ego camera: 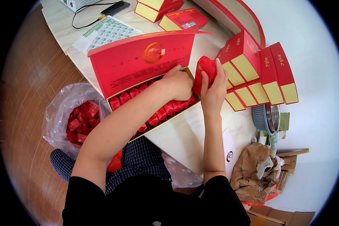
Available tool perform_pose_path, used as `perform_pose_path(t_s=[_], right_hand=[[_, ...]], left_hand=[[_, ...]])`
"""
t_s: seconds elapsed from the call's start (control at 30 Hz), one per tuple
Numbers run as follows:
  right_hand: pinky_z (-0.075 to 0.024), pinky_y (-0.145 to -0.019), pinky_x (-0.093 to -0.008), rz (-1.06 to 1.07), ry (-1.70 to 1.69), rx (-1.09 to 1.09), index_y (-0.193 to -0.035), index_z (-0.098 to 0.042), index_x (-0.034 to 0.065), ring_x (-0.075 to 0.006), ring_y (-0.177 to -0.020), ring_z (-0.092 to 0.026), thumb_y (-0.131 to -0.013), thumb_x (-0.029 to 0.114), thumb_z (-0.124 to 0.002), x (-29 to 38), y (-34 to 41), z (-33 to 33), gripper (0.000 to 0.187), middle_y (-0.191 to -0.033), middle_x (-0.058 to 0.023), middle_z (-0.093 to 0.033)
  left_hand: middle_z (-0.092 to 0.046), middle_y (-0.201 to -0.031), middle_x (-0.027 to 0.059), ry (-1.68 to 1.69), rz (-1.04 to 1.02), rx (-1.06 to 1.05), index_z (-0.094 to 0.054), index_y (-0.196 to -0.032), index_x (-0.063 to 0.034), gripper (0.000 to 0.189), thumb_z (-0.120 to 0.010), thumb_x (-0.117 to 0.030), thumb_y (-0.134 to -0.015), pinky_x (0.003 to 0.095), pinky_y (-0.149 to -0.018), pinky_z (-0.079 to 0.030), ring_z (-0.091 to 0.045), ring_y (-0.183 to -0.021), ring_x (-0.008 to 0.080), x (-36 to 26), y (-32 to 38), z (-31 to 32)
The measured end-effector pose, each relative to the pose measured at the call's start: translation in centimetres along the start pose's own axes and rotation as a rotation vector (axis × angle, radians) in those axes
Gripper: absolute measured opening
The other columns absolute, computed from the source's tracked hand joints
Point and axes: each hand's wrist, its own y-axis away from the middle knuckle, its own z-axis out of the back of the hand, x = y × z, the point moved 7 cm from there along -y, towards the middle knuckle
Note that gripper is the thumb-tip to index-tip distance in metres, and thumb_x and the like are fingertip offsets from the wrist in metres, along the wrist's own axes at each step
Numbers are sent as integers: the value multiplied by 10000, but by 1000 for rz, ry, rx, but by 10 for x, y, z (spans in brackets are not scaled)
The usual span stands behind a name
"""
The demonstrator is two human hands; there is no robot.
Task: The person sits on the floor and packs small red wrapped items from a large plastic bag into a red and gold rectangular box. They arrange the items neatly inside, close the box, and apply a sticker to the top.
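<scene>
An open red gift box (147, 130) lies slantwise before me, its printed lid (124, 63) raised at the back. Rows of small red wrapped packets (161, 113) fill much of it. My left hand (179, 84) reaches into the box's right part, its fingers curled down among the packets; whether they grip one is hidden. Just beyond the box's right end, my right hand (214, 87) holds a red wrapped packet (205, 66) upright between thumb and fingers, possibly more than one. My left forearm crosses over the box and hides some packets.
Stacked red boxes with pale-yellow sides (245, 66) stand at the right, more (183, 19) at the back. A clear plastic bag of red packets (83, 121) is at the left. Sticker sheets (110, 32) lie behind the lid. A blue basket (261, 117) and crumpled brown paper (250, 172) are at the right.
</scene>
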Motion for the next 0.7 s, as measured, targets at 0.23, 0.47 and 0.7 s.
perform_pose_path(t_s=[0.23,0.47,0.7], right_hand=[[-544,-676,-388,33,-10,46,-1317,-443,16,-363,-890,-618,-875,118,-652,8,13,-3,499,-1105,-210,-544],[-510,-760,-392,-75,-209,371,-1176,-478,6,-369,-911,-600,-873,85,-633,-5,-1,-19,350,-1114,-196,-558],[-489,-777,-385,-134,-450,474,-1045,-541,-7,-330,-890,-609,-854,66,-621,-18,-21,-39,219,-997,-167,-612]], left_hand=[[-656,-710,113,10,-5,-9,-683,-653,-47,257,-517,-191,-788,368,-890,-398,-604,-776,254,-1,1,1],[-628,-860,146,143,105,-356,-680,-733,19,154,-558,-73,-753,424,-799,-518,-586,-917,300,18,18,19],[-633,-835,125,31,147,-369,-681,-726,24,148,-579,-83,-739,405,-794,-521,-583,-929,279,14,23,31]])
